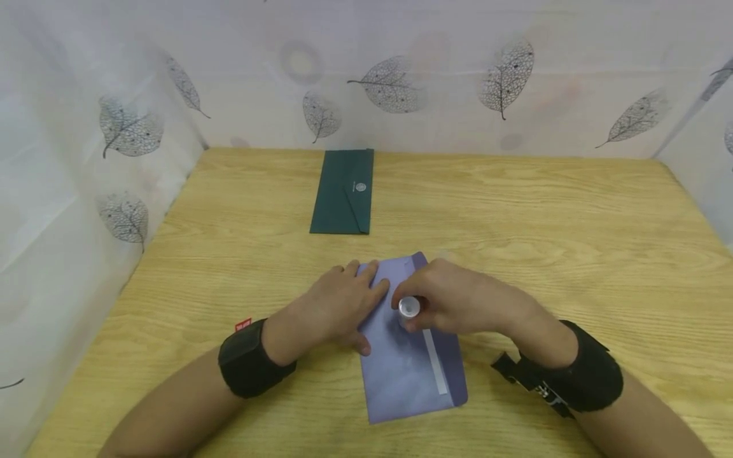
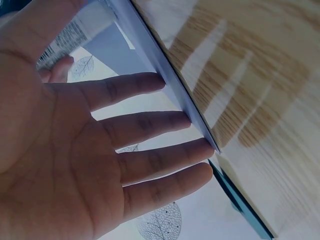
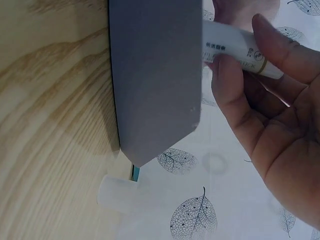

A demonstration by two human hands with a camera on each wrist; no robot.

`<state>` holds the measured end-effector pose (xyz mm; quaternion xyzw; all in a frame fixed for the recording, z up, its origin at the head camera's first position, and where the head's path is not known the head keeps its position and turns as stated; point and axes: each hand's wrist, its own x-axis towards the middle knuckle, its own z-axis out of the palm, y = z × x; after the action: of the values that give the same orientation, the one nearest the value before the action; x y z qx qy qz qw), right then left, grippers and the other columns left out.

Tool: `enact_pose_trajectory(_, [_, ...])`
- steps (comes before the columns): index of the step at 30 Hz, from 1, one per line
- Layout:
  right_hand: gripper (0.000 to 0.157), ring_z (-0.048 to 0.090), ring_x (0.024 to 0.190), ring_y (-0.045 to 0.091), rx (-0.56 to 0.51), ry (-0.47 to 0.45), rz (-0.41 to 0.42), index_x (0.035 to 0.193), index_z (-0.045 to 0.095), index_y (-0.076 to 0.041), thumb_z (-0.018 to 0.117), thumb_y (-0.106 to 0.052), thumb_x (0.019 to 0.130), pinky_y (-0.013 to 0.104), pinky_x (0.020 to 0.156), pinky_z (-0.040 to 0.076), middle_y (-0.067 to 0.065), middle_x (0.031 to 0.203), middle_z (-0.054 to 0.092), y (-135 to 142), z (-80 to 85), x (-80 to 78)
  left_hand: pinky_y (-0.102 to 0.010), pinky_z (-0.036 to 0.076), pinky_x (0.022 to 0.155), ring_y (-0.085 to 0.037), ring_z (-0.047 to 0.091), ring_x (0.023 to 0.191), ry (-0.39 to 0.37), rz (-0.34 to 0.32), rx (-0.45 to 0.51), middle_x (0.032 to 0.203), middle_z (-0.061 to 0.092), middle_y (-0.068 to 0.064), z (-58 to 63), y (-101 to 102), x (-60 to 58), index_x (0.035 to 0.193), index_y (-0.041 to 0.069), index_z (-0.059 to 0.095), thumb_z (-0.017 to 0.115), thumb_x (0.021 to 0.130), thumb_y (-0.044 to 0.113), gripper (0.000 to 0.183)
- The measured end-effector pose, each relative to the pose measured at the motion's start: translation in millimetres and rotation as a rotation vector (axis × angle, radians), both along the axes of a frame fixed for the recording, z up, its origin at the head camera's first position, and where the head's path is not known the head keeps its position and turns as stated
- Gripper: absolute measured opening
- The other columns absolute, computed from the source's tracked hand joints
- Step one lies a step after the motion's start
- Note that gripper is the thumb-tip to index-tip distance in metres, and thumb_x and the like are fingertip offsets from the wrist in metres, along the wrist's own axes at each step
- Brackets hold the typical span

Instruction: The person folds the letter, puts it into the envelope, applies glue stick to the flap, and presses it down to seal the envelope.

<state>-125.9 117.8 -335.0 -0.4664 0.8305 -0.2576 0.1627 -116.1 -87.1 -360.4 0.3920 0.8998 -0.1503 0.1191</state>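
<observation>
A lavender envelope (image 1: 395,388) lies on the table with its darker flap (image 1: 455,366) folded out to the right. Along the flap's fold runs a white strip (image 1: 436,366). My left hand (image 1: 340,308) rests on the envelope's left side, fingers spread and straight, their tips on the paper. Between thumb and fingers, my right hand (image 1: 466,296) grips a white glue stick (image 3: 235,47), held upright over the envelope's middle. Its lower end is hidden in the head view, so contact with the paper cannot be told. The right wrist view shows the flap raised off the table.
A dark green envelope (image 1: 342,197) lies near the table's back edge. A translucent white cap (image 3: 117,193) stands on the wood beyond the lavender envelope. Leaf-patterned curtains (image 1: 395,83) hang behind and at both sides of the wooden table (image 1: 544,222).
</observation>
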Motion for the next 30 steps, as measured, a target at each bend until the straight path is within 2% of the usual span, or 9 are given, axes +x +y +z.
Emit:
enact_pose_trajectory(5, [0.021, 0.054, 0.067, 0.0, 0.012, -0.042, 0.04, 0.095, 0.066, -0.015, 0.073, -0.019, 0.076, 0.021, 0.06, 0.048, -0.013, 0.078, 0.06, 1.7, 1.3, 0.5, -0.045, 0.045, 0.088, -0.036, 0.042, 0.118, -0.002, 0.001, 0.005, 0.142, 0.035, -0.02, 0.0, -0.3, -0.4, 0.137, 0.012, 0.037, 0.066, 0.056, 0.076, 0.107])
enact_pose_trajectory(13, [0.022, 0.051, 0.063, 0.001, 0.01, -0.044, 0.081, 0.095, 0.067, -0.017, 0.073, -0.025, 0.076, 0.02, 0.056, 0.046, -0.015, 0.072, 0.056, 3.1, -0.1, 0.7, -0.046, 0.044, 0.089, -0.036, 0.041, 0.119, -0.019, 0.013, 0.0, 0.143, 0.034, -0.02, -0.6, 0.1, -1.7, 0.137, 0.013, 0.037, 0.066, 0.056, 0.076, 0.106])
enact_pose_trajectory(19, [0.021, 0.05, 0.061, 0.0, -0.002, 0.037, 0.042, 0.094, 0.066, -0.015, 0.074, -0.021, 0.075, 0.019, 0.054, 0.046, -0.013, 0.073, 0.057, 1.1, -0.9, 0.8, -0.046, 0.044, 0.09, -0.037, 0.04, 0.12, -0.029, 0.016, 0.0, 0.143, 0.033, -0.02, 0.0, 0.7, -1.9, 0.137, 0.013, 0.037, 0.066, 0.056, 0.075, 0.106])
enact_pose_trajectory(30, [0.019, 0.052, 0.063, 0.002, 0.013, 0.204, -0.064, 0.095, 0.066, -0.012, 0.072, -0.02, 0.078, 0.021, 0.056, 0.047, -0.007, 0.075, 0.061, -1.8, -3.3, 3.0, -0.045, 0.045, 0.087, -0.036, 0.043, 0.117, 0.016, -0.001, -0.004, 0.141, 0.037, -0.019, -1.9, 0.7, 0.4, 0.134, 0.013, 0.039, 0.065, 0.054, 0.077, 0.106])
